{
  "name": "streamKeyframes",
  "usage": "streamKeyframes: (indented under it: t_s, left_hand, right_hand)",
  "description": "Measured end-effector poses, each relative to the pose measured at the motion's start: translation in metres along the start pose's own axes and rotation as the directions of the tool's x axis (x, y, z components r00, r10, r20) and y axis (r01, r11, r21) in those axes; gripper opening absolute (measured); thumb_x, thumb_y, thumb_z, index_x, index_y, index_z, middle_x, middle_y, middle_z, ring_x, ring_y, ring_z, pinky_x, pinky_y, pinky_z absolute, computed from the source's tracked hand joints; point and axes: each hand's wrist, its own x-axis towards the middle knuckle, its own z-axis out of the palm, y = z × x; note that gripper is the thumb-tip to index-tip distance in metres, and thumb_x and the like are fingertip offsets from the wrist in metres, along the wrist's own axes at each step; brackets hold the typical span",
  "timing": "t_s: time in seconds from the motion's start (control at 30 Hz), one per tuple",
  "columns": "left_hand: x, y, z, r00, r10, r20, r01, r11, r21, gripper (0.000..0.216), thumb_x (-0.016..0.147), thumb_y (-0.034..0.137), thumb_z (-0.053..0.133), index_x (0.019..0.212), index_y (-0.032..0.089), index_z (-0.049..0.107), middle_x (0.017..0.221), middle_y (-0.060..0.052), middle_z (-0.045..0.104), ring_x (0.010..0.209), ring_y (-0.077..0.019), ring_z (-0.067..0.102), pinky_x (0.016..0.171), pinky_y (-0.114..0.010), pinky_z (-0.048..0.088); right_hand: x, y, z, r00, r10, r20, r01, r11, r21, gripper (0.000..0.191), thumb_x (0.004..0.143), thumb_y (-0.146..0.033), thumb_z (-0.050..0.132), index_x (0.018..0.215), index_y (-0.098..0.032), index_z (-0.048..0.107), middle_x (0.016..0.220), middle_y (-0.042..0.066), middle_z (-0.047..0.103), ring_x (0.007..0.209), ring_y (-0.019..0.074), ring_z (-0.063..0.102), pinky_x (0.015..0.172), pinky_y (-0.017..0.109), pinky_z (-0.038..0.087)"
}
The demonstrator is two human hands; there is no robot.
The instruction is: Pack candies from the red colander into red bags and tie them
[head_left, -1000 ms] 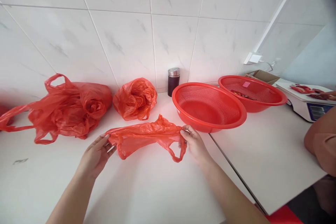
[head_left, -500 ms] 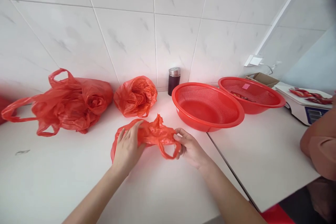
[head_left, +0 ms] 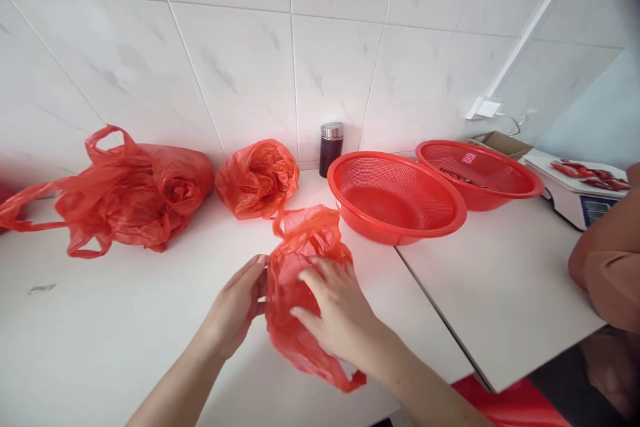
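Observation:
A red plastic bag [head_left: 313, 357] with loop handles stands on the white table in front of me, its mouth spread open toward me. My left hand [head_left: 235, 310] is at its left side, the fingers curled against the edge and their tips partly hidden by the film. Inside the mouth is my right hand [head_left: 340, 310], fingers apart, holding nothing that I can see. Just behind sits a second crumpled red bag [head_left: 257, 180] with its top gaping. Further left lies a bulky heap of red plastic bags [head_left: 135, 193] with handles sticking out.
A red perforated basin [head_left: 397, 200] stands to the right, with another red basin [head_left: 480, 173] behind it holding some red pieces. A dark, silver-lidded bottle [head_left: 331, 150] is by the tiled wall. At far right, a scale [head_left: 575, 190] bears red items beside another person's arm [head_left: 607, 267].
The bag has turned and its mouth has opened out. My right hand has left the handle and moved into the bag. My left hand has shifted to the bag's left edge.

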Motion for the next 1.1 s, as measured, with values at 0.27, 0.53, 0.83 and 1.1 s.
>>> streamKeyframes:
  t_s: [0.27,0.53,0.83,1.1]
  left_hand:
    - [-0.033,-0.002,-0.012,0.788,0.595,-0.157,-0.422,0.708,0.567,0.023,0.083,0.049,0.061,0.083,0.026,0.064,0.09,-0.003,0.059,0.089,-0.0216,0.059,0.094,-0.044,0.052]
    - [0.004,-0.029,0.012,0.926,0.327,0.19,-0.34,0.496,0.799,0.028,0.083,0.031,0.056,0.102,0.03,0.076,0.146,-0.006,0.049,0.088,-0.0255,0.069,0.075,-0.037,0.056]
    - [0.02,0.009,-0.102,0.901,0.421,-0.103,-0.031,0.299,0.954,0.025,0.061,0.017,0.066,0.078,0.031,0.078,0.089,-0.007,0.073,0.071,-0.0303,0.065,0.057,-0.033,0.046]
    - [0.001,-0.001,-0.027,0.624,0.598,0.504,-0.435,-0.27,0.859,0.029,0.084,0.022,0.056,0.1,0.036,0.077,0.154,-0.004,0.04,0.138,-0.0393,0.036,0.103,-0.057,0.04]
  right_hand:
    - [0.01,0.032,-0.003,0.972,-0.09,0.218,0.128,0.977,-0.17,0.026,0.072,-0.01,0.066,0.095,-0.021,0.069,0.117,0.011,0.063,0.111,0.0347,0.056,0.107,0.063,0.028]
    - [0.008,0.026,0.006,0.934,-0.179,0.31,0.211,0.975,-0.073,0.051,0.077,-0.022,0.07,0.127,-0.028,0.061,0.145,0.01,0.047,0.136,0.0367,0.038,0.112,0.058,0.024]
    - [-0.003,0.066,-0.027,0.924,-0.153,0.352,0.248,0.938,-0.243,0.038,0.073,-0.003,0.063,0.107,-0.019,0.072,0.133,0.015,0.059,0.129,0.0307,0.047,0.11,0.047,0.03]
    - [0.018,0.034,-0.022,0.992,-0.068,0.108,0.089,0.977,-0.194,0.029,0.09,-0.012,0.047,0.106,-0.019,0.071,0.097,0.008,0.071,0.093,0.0233,0.063,0.088,0.04,0.045]
